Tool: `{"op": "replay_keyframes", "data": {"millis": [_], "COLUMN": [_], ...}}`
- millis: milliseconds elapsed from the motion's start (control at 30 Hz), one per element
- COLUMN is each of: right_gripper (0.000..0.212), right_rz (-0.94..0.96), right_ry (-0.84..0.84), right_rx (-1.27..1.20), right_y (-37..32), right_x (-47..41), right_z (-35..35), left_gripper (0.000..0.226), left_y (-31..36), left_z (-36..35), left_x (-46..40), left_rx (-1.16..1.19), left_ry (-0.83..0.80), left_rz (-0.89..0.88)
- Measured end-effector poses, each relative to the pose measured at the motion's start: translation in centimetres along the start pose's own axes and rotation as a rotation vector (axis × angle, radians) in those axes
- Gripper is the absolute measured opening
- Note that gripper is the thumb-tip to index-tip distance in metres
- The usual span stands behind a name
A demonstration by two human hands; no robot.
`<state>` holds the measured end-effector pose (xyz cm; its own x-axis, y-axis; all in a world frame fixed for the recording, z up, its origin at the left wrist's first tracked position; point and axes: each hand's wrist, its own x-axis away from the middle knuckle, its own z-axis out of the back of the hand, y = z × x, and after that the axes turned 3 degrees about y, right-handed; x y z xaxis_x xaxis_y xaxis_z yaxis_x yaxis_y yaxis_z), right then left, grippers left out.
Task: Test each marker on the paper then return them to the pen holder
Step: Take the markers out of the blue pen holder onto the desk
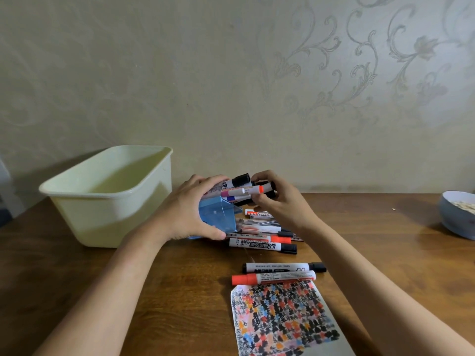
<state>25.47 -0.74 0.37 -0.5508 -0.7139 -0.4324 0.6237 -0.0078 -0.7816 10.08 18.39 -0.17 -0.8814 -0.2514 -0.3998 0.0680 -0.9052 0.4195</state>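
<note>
At far left a cream tub (108, 196) stands on the surface (180, 291), near the wall, with nothing visible inside. Just right of it, the left hand (190, 211) grips the blue holder (218, 217), tipped on its side with its mouth facing right. A bundle of markers (239, 190) sticks out of that mouth, and the right hand (279, 199) pinches their capped ends with curled fingers.

Under and right of the holder a loose pile of markers (264, 235) lies on the surface, and two more, a black marker (282, 267) and a red marker (273, 277), lie side by side at the top edge of the paper (282, 319). The paper is nearly covered in coloured scribbles, so much testing looks done. My judgement is that the task is mid-way: many markers remain outside the holder, and which were tested cannot be told.

Room is tight on the left, where the tub crowds the holder. There is open wood right of the pile, up to a bowl (455, 219) at the far right edge.
</note>
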Motion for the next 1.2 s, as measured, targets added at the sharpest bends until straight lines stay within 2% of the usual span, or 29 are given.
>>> {"op": "replay_keyframes", "data": {"millis": [233, 400, 933, 1033, 1200], "right_gripper": [0.021, 0.014, 0.007, 0.020, 0.018], "right_rz": [0.012, -0.030, -0.088, -0.065, -0.049], "right_ry": [0.040, 0.129, 0.085, 0.065, 0.121], "right_rx": [-0.081, -0.172, -0.245, -0.176, -0.171], "right_y": [0.5, 0.8, 0.4, 0.5, 0.8], "right_x": [0.0, -0.2, 0.0, -0.1, -0.3], "right_z": [0.5, 1.6, 1.0, 1.2, 2.0], "left_gripper": [0.114, 0.115, 0.113, 0.110, 0.113], "left_y": [-0.2, -0.5, -0.7, -0.6, -1.0], "left_z": [0.1, 0.1, -0.1, 0.0, 0.0], "left_x": [0.1, 0.1, -0.1, 0.0, 0.1], "left_rx": [0.011, 0.057, 0.067, 0.070, 0.110], "left_ry": [-0.015, 0.002, 0.020, 0.015, 0.034], "left_rz": [-0.012, 0.015, 0.030, 0.026, 0.055]}}
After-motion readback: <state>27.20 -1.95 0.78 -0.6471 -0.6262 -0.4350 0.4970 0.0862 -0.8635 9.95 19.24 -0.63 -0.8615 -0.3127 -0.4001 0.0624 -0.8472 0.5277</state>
